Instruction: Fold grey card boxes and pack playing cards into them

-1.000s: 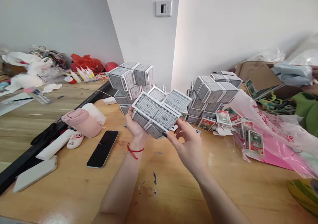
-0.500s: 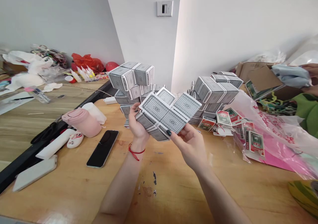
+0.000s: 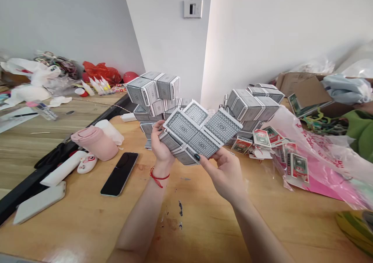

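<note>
Grey-patterned playing cards make up the card block (image 3: 204, 140) that you hold tilted above the tabletop (image 3: 204, 226), near the middle of your view; take it as the clock's centre. Your left hand (image 3: 162, 150), at about nine o'clock, cups its side with the thumb out of sight and the wrist bent back below a red cord bracelet (image 3: 157, 180); that forearm rises from seven. Your right hand (image 3: 225, 173), at five, pinches the near edge, its dark-nailed thumb on top and the fingers curled beneath. Dark marks (image 3: 180, 208) spot the wood at half past six. A black phone (image 3: 119, 174) lies at eight, a pink cup (image 3: 94, 142) on its side at nine. One card stack stands at ten (image 3: 153, 90), another at two (image 3: 252, 105), with red card boxes (image 3: 262, 138) at three. Beyond, a pale wall (image 3: 169, 41) carries a switch plate (image 3: 192, 9) at twelve.
</note>
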Demonstrator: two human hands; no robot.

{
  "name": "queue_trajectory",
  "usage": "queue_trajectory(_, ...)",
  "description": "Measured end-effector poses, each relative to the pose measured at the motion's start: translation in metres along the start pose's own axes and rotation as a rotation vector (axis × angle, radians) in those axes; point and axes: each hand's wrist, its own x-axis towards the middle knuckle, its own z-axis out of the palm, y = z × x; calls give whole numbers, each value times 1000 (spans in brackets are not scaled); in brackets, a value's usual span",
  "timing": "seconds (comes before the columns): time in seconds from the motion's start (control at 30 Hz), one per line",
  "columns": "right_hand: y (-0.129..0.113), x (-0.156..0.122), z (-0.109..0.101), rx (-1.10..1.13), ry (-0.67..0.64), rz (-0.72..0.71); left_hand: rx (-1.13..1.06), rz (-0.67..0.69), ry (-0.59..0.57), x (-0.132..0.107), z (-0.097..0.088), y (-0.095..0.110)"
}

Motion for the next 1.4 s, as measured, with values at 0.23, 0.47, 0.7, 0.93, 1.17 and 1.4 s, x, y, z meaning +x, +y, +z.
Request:
queue_trajectory(0.23,0,1,0,-99,4,-19,-18,-29,-18,0,1,0)
queue_trajectory(0.47,-1,1,0,-179,12,-58,-46,-60,-3,1,0,-2)
queue_trajectory(0.7,3,1,5,-171,51,-66,-69,-129,80,2,3,-2)
queue_trajectory(0.93,6,3,5,-178,66,-46,-52,-137,101,1,5,1)
queue_trajectory(1.17,5,1,5,-194,58,-49,-20,-95,92,3,1,-2)
queue_trajectory(1.4,6,4,5,-159,0,-46,-41,-119,71,3,0,-2)
